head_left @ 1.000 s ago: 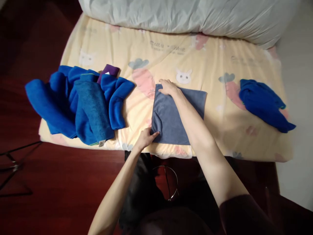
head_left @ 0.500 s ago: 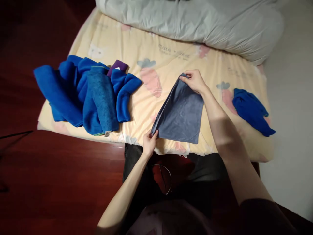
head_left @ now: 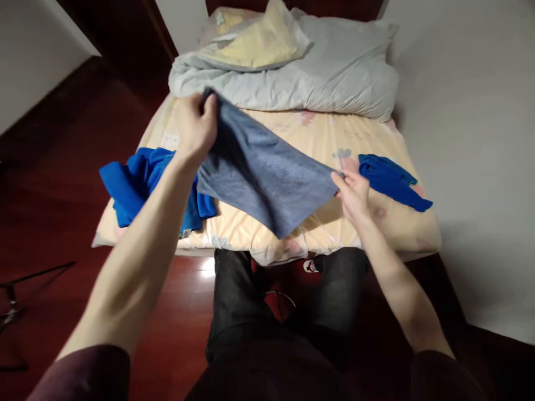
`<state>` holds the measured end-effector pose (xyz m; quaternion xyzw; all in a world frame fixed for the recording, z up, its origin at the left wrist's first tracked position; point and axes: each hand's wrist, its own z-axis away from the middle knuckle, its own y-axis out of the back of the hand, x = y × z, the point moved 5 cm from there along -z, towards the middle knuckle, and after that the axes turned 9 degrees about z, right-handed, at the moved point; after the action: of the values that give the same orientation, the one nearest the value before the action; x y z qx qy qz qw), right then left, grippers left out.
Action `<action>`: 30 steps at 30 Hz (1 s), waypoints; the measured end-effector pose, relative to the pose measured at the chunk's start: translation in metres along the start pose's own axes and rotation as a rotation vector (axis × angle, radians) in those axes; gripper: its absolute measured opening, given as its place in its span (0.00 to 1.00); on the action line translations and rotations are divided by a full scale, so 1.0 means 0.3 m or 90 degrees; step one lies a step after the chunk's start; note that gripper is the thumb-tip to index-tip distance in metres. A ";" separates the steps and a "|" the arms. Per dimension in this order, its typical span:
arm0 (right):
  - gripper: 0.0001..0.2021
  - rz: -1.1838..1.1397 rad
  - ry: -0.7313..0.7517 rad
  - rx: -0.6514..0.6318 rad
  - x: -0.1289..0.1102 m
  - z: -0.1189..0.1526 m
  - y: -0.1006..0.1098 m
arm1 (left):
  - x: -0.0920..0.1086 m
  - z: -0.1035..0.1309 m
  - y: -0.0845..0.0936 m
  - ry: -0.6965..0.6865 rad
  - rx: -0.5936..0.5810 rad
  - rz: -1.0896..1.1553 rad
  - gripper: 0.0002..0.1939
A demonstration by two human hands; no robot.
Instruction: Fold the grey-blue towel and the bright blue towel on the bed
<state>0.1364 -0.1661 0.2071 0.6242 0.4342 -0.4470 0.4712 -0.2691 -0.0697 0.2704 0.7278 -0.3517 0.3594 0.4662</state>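
A grey-blue cloth (head_left: 271, 170) is stretched between my two hands above the bed. My left hand (head_left: 195, 123) is raised, closed on its upper left corner. At the cloth's right corner, the fingers of my right hand (head_left: 353, 194) pinch the edge. One corner of the cloth hangs down in the middle. Partly behind my left forearm lies a pile of blue cloths (head_left: 134, 181) on the mattress. A crumpled blue cloth (head_left: 393, 181) rests on the bed just beyond my right hand.
The bed (head_left: 246, 225) has a cream patterned sheet. A rolled grey quilt (head_left: 334, 83) and a pale yellow cloth (head_left: 267, 42) lie at its far end. A wall stands at the right. A dark thin stand (head_left: 12, 303) is on the floor at left.
The grey-blue cloth has been lifted and spread out. My left hand has moved up and left, my right hand down and right. The view now reaches farther past the bed.
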 end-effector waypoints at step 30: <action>0.31 -0.160 -0.485 0.219 0.733 0.738 0.010 | -0.506 0.931 -0.354 -0.220 -0.545 -0.259 0.16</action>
<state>0.1556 -0.3563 -0.0396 0.4263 0.2212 -0.7650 0.4290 -0.1996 -0.2694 0.0101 0.5739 -0.3905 -0.0409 0.7187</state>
